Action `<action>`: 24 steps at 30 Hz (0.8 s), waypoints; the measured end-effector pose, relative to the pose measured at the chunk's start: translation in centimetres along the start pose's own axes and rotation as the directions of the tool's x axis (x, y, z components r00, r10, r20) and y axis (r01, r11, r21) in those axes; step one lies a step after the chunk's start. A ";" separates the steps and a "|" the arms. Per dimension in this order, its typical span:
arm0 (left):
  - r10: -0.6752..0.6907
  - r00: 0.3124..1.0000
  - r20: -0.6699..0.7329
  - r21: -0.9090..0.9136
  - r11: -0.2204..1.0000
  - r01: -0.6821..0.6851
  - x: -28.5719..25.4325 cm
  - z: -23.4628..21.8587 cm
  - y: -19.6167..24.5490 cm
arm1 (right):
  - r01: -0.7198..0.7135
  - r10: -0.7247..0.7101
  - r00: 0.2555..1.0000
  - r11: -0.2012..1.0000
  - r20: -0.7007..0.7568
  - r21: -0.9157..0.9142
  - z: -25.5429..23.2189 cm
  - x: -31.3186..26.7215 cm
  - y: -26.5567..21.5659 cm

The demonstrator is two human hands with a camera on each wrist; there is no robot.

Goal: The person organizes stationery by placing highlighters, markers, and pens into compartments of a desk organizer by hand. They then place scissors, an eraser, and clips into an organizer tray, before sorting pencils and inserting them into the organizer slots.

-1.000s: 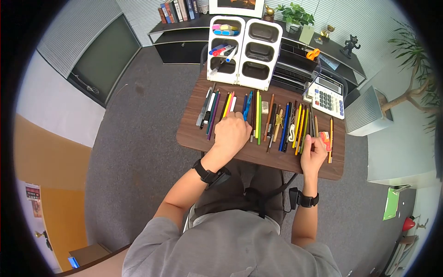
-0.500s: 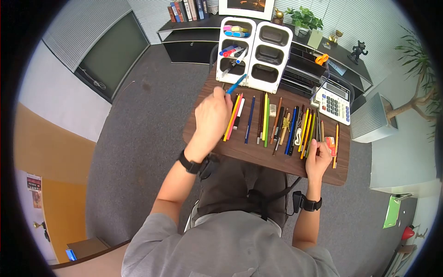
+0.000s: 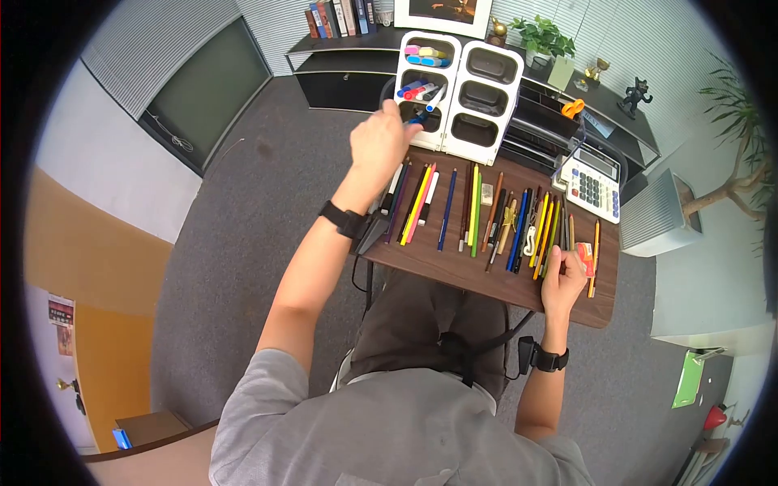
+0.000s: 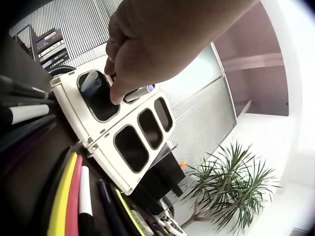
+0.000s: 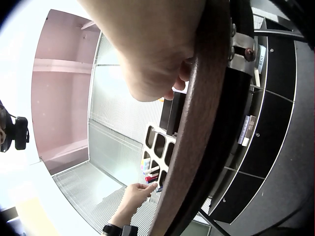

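The left hand (image 3: 379, 146) is over the near left compartment of the white organizer (image 3: 445, 97), thumb and index finger apart. A blue pen (image 3: 418, 120) lies in that compartment beside the thumb. In the left wrist view the hand (image 4: 147, 49) partly covers the opening, where a translucent marker (image 4: 90, 81) shows; the blue pen cannot be made out. The right hand (image 3: 562, 282), loosely curled, rests at the table's near edge beside a red-and-white item (image 3: 586, 259). In the right wrist view its fingers (image 5: 181, 83) are partly hidden behind the tabletop edge.
Pens and pencils, among them a yellow one (image 3: 415, 206) and a dark blue one (image 3: 447, 211), lie in a row across the brown table (image 3: 486, 283). A calculator (image 3: 592, 188) stands at the back right. Behind the organizer is a shelf (image 3: 344, 61).
The left hand has moved from the pens on the table up to the organizer, carrying the blue pen. Its fingers have parted beside the pen. The right hand stays by the table edge.
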State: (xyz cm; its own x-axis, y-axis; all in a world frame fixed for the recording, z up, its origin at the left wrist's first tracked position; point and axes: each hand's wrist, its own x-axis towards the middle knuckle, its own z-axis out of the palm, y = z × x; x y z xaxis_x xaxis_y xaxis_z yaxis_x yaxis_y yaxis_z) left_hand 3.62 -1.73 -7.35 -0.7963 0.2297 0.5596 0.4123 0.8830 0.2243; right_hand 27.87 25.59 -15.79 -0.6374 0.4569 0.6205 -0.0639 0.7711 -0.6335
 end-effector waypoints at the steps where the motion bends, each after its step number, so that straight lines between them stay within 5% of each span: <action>1: -0.022 0.999 -0.034 0.013 1.000 0.022 -0.1 -0.8 -0.3 | -0.006 0.006 1.000 1.000 0.003 0.001 0.0 0.0 0.0; 6: -0.063 0.997 -0.039 -0.050 0.997 0.061 -2.5 -4.3 -3.0 | -0.023 0.023 1.000 1.000 0.012 0.015 0.0 -0.1 -0.1; 9: -0.145 0.981 0.132 -0.158 0.973 0.166 -6.2 -5.7 -2.8 | -0.017 0.017 1.000 1.000 0.016 0.014 0.0 0.0 0.0; 11: -0.185 0.953 0.241 -0.174 0.957 0.230 -8.6 -5.3 -2.8 | -0.052 0.051 0.998 0.998 0.023 0.019 0.0 0.0 0.0; 24: -0.307 0.913 0.267 -0.097 0.934 0.343 -12.1 -1.4 -3.1 | 0.002 -0.002 1.000 1.000 -0.007 0.010 0.0 0.1 -0.1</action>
State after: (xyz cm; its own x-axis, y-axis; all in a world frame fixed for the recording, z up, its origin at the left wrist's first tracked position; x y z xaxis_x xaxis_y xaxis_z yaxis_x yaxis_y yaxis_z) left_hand 12.56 -7.81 -13.72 -0.9722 0.0478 0.2291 0.1553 0.8642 0.4786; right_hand 27.81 25.50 -15.66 -0.6322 0.4582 0.6248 -0.0731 0.7675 -0.6368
